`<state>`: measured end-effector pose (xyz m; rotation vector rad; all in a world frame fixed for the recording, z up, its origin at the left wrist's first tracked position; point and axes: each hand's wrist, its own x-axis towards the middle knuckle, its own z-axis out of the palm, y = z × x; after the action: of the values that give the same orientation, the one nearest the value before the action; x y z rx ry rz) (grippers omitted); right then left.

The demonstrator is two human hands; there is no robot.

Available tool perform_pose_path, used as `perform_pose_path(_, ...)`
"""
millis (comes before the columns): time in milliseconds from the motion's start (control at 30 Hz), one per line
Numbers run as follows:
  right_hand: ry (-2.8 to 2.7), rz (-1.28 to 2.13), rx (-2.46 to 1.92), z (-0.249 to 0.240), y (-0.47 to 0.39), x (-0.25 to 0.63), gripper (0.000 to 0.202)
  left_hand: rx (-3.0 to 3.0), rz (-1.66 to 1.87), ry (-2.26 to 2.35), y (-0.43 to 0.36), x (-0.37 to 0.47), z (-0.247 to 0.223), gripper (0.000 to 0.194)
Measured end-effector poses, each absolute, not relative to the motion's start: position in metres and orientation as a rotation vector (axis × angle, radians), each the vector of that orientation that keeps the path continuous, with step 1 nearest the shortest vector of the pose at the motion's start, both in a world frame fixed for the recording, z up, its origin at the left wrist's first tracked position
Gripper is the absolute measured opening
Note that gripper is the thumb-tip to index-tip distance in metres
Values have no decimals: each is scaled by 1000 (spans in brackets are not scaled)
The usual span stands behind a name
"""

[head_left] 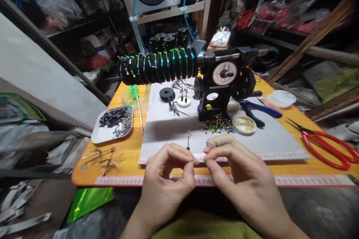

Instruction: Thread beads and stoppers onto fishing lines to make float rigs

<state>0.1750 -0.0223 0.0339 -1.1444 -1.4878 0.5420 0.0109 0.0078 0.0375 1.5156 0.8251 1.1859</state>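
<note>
Near the front edge of the white board, my left hand pinches thumb and index finger together. A thin upright piece with an orange tip and a dark base shows just above those fingertips; whether they hold it I cannot tell. My right hand is closed close by, thumb against fingers, with beige wrapping on one finger. Whatever lies in either pinch is too small or hidden. Beyond the hands are a pile of coloured beads or pin heads and a round dish of small gold-coloured parts.
A black winding device carries a ribbed spool roll wrapped in green line. Red-handled scissors and blue-handled pliers lie right. A white tray of dark small parts sits left, near wire pieces.
</note>
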Motion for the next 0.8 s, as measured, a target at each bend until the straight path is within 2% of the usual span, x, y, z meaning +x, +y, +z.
perform_pose_path(100, -1496, 563, -1143, 33, -22, 175, 9, 1681, 1110, 901, 9, 10, 40, 21)
perform_pose_path(233, -1492, 642, -1124, 32, -25, 176, 10, 1944, 1245, 836, 9, 10, 34, 24)
perform_pose_path(400, -1465, 755, -1110, 32, -27, 174, 10, 1735, 1372, 845, 2, 15, 19, 31)
perform_pose_path(600, -1457, 798, -1117, 30, -28, 171, 11, 1520, 1449, 876, -2, 23, 17, 19)
perform_pose_path(800, -1497, 852, -1115, 33, -27, 170, 11, 1469, 1421, 829, -4, 25, 18, 15)
